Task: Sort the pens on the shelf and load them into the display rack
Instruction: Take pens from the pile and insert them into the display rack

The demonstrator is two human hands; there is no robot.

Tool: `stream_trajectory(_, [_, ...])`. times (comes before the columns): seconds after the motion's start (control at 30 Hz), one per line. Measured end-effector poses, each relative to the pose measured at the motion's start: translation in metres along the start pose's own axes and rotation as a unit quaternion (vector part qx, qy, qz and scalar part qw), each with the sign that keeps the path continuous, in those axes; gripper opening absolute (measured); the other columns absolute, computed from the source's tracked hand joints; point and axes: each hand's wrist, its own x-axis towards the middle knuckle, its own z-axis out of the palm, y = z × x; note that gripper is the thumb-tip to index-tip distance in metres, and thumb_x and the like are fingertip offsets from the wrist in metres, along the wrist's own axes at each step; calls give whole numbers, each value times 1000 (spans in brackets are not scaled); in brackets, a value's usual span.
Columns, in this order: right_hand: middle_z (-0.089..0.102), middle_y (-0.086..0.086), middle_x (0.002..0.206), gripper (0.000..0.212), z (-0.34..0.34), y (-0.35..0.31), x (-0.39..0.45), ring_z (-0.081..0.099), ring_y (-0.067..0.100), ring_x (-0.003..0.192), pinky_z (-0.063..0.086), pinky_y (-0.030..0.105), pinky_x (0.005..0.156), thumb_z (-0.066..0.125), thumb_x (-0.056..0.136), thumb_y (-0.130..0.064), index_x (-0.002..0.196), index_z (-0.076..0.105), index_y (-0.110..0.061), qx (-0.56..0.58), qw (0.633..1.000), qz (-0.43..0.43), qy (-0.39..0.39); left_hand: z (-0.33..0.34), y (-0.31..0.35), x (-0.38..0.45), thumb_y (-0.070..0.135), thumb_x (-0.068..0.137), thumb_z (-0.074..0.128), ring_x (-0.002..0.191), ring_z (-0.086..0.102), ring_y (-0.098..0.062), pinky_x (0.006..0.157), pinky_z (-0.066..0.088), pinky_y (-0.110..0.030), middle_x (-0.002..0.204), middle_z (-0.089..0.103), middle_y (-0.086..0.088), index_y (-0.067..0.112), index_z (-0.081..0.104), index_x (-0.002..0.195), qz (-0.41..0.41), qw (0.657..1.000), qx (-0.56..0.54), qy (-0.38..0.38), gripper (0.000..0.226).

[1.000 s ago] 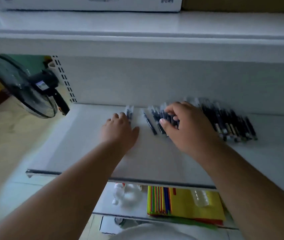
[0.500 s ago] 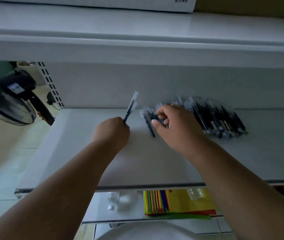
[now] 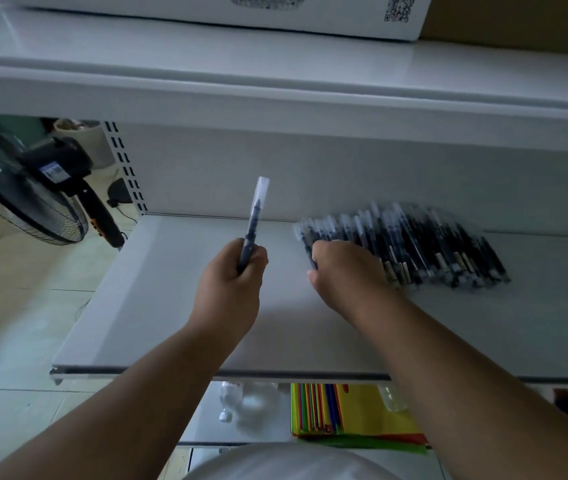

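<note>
White shelf [image 3: 178,306], fan [image 3: 23,188] beside. Left hand [image 3: 230,285] fist-grips pen [image 3: 253,223], cap above fingers. Right hand [image 3: 341,271] fingers curled, pinching pen at pile [image 3: 414,247] edge. Step: gathering. Rack unseen; next likely transfer to left fist.

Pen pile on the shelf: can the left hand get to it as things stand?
Probably not yet: the left hand grips a pen, and the right hand sits at the pen pile's near edge.
</note>
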Motion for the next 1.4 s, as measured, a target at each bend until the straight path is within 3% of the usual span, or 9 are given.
stream_trajectory(0.17, [54,5,85,23,-3,-3,-3,51,28,76,36,29,58,49,90,-5,75,37,-18,24,999,24,-18,-4,4,-7,28,89,52,54,28,-17,52,22,-34,57,34,2,27,48,61,-27,998,-47,-14,28])
stream_trajectory(0.23, [59,5,97,4,-3,1,-7,54,26,81,40,30,60,50,92,-11,92,51,-14,85,996,12,4,-2,4,-9,30,87,53,55,29,-17,53,22,-35,58,35,2,27,47,60,-35,998,-56,-13,28])
stream_trajectory(0.33, [64,4,101,23,-8,10,-20,60,22,89,50,33,74,53,94,-19,114,58,-11,219,975,6,20,4,3,-10,24,95,53,58,29,-19,54,23,-35,60,35,0,28,49,60,-50,996,-70,-9,35])
stream_trajectory(0.47, [63,-1,81,8,-25,33,-43,62,17,71,48,31,60,62,90,-21,92,55,-17,367,927,57,57,26,5,-13,24,95,52,54,27,-16,51,20,-33,57,34,4,28,46,57,-70,994,-79,-34,39])
stream_trajectory(0.6, [64,4,66,20,-39,72,-76,62,12,56,47,26,53,60,93,-23,77,52,-14,445,882,101,117,68,12,-22,21,97,51,49,26,-14,48,19,-30,54,33,6,30,44,54,-75,991,-61,-90,44])
stream_trajectory(0.87, [63,-4,70,10,-62,185,-182,63,9,60,53,28,62,61,93,-9,94,56,-18,482,817,154,276,197,34,-83,25,97,51,46,29,-14,47,22,-31,54,36,4,27,43,64,-78,975,-46,-203,34])
stream_trajectory(1.0, [63,-4,69,5,-76,253,-250,62,11,58,50,28,58,56,97,-19,92,56,-20,438,820,179,321,274,47,-135,32,96,54,47,36,-17,52,29,-32,54,43,2,22,53,72,-68,968,-27,-238,26])
stream_trajectory(1.13, [61,1,61,29,-87,325,-315,60,14,56,48,37,58,46,100,-40,88,58,-17,402,832,189,332,352,58,-193,36,95,54,50,36,-19,55,32,-36,58,43,0,27,55,72,-52,962,-45,-266,25])
stream_trajectory(1.4, [65,-7,73,7,-99,449,-370,65,4,66,52,30,65,58,97,-25,98,56,-32,349,838,242,343,468,70,-259,44,98,51,54,37,-15,53,32,-32,60,45,7,32,62,80,-62,948,-57,-306,24])
